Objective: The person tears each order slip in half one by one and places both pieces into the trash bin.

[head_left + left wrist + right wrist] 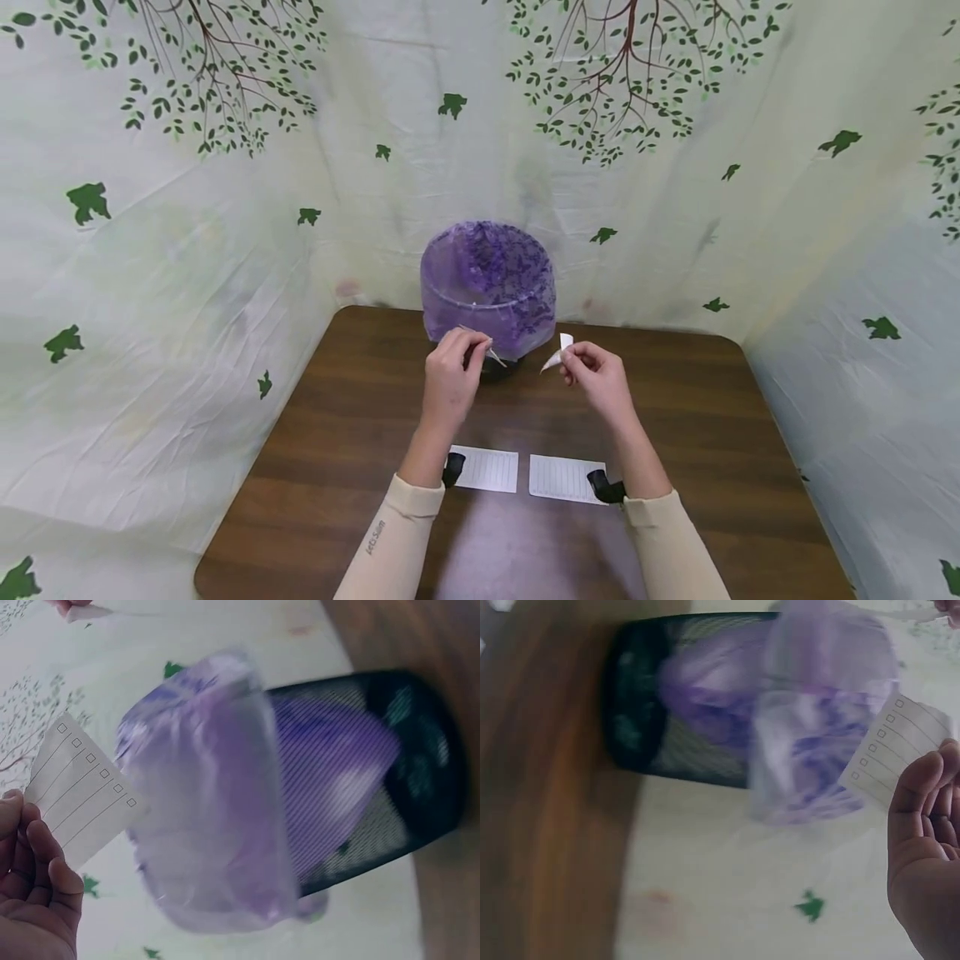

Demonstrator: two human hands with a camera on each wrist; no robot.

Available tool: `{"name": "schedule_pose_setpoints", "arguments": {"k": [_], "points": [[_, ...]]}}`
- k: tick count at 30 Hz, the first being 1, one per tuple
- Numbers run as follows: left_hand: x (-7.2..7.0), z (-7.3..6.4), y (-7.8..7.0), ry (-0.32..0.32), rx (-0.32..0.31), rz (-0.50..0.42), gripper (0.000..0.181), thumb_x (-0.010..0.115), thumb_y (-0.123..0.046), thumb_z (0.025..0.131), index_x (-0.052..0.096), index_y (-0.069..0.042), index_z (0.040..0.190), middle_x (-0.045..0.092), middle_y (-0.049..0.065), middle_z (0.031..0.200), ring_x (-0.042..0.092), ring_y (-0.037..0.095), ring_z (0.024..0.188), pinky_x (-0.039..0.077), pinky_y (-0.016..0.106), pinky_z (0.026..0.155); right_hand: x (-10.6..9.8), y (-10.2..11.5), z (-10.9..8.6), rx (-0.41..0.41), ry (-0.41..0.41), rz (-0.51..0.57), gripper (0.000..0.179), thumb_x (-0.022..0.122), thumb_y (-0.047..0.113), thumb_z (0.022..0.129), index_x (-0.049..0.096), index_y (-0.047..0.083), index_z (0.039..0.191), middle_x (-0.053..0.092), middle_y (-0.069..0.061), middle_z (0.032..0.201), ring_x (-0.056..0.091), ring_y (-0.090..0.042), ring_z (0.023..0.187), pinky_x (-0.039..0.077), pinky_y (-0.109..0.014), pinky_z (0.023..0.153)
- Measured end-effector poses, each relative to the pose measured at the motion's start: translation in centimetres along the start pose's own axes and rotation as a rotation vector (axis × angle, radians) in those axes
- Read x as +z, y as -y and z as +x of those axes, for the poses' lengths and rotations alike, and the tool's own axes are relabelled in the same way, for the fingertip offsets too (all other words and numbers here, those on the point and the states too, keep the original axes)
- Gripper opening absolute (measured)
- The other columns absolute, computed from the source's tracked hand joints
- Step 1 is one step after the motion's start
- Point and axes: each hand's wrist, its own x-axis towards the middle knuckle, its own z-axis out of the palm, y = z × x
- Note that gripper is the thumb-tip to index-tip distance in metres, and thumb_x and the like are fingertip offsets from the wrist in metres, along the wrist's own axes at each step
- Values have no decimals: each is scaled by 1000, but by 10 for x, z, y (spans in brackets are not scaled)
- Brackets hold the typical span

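A black mesh wastebasket, lined with a purple patterned plastic bag, stands at the far edge of the table. The bag is folded out over the basket's rim. Just in front of it, my left hand pinches a piece of lined paper printed with small checkboxes. To the right of the basket, my right hand pinches a similar piece of checkbox paper between thumb and fingers. Both pieces are held up in the air, apart from each other. The inside bottom of the basket is hidden.
Two lined white sheets, a left one and a right one, lie side by side on the dark wooden table beneath my forearms. A white leaf-printed curtain hangs behind and along both sides.
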Motion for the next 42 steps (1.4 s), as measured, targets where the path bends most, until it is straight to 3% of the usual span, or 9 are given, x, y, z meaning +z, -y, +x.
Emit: {"name": "schedule_pose_setpoints", "arguments": {"k": [9,15,27,35,42], "points": [[-14,56,5,-64,46,31,10,74,-9,99,76,1,99,72,14,89,67,27,80,58,37,72,19,58,39,-170,60,-2,17,62,10,106,64,-7,105,67,3,78,63,-13,68,56,-23,63],[-9,78,17,-43,24,39,14,71,-12,102,76,1,102,72,15,92,67,29,82,58,39,74,35,71,61,-179,89,-19,16,60,13,108,63,-3,107,67,-1,80,62,-14,69,56,-26,65],[4,90,37,52,-91,125,12,70,-13,103,76,-3,103,74,13,98,70,28,88,59,40,81,53,59,96,-106,91,-109,12,58,16,108,62,5,106,68,-8,84,59,-18,68,53,-28,64],[11,92,44,117,-143,209,13,72,-14,101,76,-5,109,74,12,94,68,29,87,57,41,80,53,47,106,-114,97,-160,15,61,18,107,64,4,113,66,-7,80,59,-22,68,52,-36,66],[13,91,49,133,-184,231,21,75,-15,100,74,-8,119,74,10,98,70,28,91,59,42,83,52,48,106,-129,95,-226,16,61,19,108,68,9,118,66,-7,80,58,-22,67,48,-31,63]]}}
